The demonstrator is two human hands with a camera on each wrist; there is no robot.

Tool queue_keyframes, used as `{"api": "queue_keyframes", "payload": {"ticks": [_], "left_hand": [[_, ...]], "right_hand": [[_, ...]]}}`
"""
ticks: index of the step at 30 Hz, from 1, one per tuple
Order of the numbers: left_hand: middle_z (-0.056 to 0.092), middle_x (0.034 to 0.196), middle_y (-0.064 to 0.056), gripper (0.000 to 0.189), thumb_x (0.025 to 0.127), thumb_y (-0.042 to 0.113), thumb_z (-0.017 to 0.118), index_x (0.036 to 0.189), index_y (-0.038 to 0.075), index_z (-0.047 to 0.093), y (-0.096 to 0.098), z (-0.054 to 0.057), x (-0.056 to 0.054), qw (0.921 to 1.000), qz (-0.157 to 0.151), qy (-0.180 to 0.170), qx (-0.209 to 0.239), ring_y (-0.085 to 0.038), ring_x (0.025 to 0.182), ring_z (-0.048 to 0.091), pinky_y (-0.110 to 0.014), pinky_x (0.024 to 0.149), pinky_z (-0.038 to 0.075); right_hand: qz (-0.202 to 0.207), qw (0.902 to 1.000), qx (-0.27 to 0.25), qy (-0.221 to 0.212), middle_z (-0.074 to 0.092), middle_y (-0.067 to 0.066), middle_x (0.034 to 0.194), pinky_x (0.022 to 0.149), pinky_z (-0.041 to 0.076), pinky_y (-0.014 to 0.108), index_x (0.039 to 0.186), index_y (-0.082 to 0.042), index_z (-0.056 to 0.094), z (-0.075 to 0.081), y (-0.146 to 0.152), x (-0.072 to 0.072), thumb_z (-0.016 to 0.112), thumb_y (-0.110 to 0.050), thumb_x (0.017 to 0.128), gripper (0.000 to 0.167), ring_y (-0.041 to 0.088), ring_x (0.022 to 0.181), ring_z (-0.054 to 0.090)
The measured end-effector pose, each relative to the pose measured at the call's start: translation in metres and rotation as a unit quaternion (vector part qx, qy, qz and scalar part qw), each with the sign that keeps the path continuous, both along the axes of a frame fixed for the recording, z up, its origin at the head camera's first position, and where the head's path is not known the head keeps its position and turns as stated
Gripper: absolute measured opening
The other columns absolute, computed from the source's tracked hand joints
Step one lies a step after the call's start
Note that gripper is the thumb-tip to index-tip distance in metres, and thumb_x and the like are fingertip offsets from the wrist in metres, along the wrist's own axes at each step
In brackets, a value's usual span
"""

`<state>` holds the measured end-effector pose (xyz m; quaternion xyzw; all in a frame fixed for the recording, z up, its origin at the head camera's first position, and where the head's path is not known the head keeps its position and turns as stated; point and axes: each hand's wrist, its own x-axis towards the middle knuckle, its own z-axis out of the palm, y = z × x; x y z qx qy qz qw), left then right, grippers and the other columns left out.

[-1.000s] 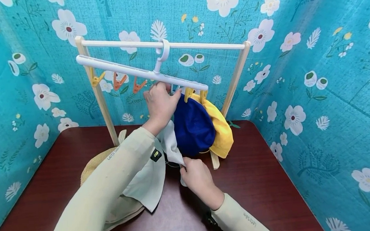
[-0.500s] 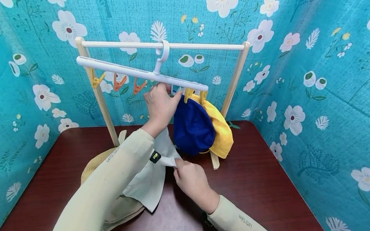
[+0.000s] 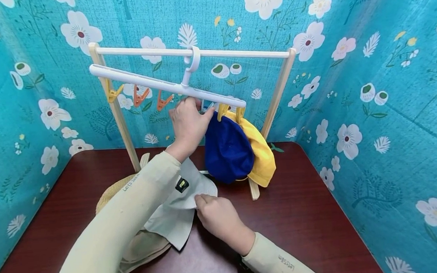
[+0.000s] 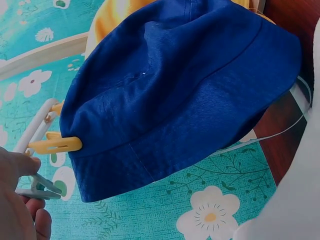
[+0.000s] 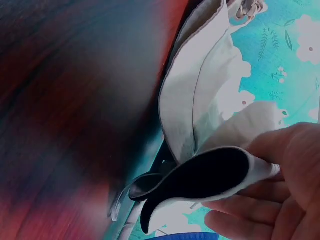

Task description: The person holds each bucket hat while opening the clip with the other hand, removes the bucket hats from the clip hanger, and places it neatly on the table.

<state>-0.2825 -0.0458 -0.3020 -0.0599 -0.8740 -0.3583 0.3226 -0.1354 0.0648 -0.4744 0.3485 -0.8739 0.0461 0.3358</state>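
At the hanger's underside, my left hand [image 3: 189, 121] pinches a pale blue-grey clothespin [image 4: 42, 189] between thumb and fingers. Just right of it hangs a dark blue bucket hat [image 3: 228, 148], held by a yellow clothespin [image 4: 57, 145]. Behind that hat a yellow hat [image 3: 263, 154] hangs at the hanger's end. Lower down, my right hand [image 3: 221, 220] pinches the brim edge of a light grey hat [image 3: 203, 186]. The right wrist view shows this hat's black inside [image 5: 205, 175] with the fingers along its edge. My left forearm hides part of the grey hat.
The white hanger [image 3: 136, 79] hooks over a wooden rack's crossbar [image 3: 243, 54] and tilts down to the right. One yellow and two orange clothespins [image 3: 139, 97] hang on its left half. A straw hat [image 3: 109, 192] and a beige hat [image 3: 142, 245] lie on the dark red table [image 3: 303, 231].
My right hand has moved left with the grey hat's edge, drawing it away from the blue hat, and more of its brim shows spread out. My left hand stays at the clothespin.
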Motion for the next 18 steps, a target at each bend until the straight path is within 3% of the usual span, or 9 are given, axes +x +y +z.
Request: {"api": "queue_keyframes", "payload": {"ticks": [6, 10, 18], "left_hand": [[0.062, 0.085, -0.001, 0.039, 0.089, 0.048, 0.078, 0.095, 0.013, 0.063, -0.0008, 0.0000, 0.0013, 1.0000, 0.001, 0.001, -0.002, -0.019, 0.084, 0.056, -0.050, 0.087, 0.038], [0.061, 0.084, -0.002, 0.038, 0.088, 0.045, 0.080, 0.094, 0.013, 0.062, -0.0010, 0.0010, 0.0026, 1.0000, 0.000, 0.002, 0.002, -0.020, 0.084, 0.057, -0.050, 0.087, 0.038], [0.062, 0.086, -0.003, 0.038, 0.088, 0.046, 0.079, 0.095, 0.013, 0.062, -0.0021, -0.0005, 0.0057, 1.0000, -0.006, 0.000, 0.005, -0.021, 0.085, 0.057, -0.050, 0.087, 0.037]], "right_hand": [[0.023, 0.9987, 0.043, -0.013, 0.070, -0.005, 0.081, 0.053, 0.053, 0.030, 0.091, -0.011, 0.066, -0.0022, -0.0038, 0.0015, 0.074, -0.015, 0.079, 0.014, 0.012, 0.068, 0.069], [0.031, 0.9972, 0.060, -0.031, 0.066, -0.007, 0.076, 0.052, 0.052, 0.031, 0.084, -0.015, 0.061, -0.0030, -0.0047, 0.0028, 0.078, -0.019, 0.078, 0.018, 0.011, 0.064, 0.067], [0.043, 0.9915, 0.100, -0.071, 0.065, -0.007, 0.081, 0.056, 0.053, 0.032, 0.087, -0.016, 0.060, -0.0086, -0.0003, 0.0042, 0.085, -0.033, 0.079, 0.031, 0.012, 0.067, 0.067]]}}
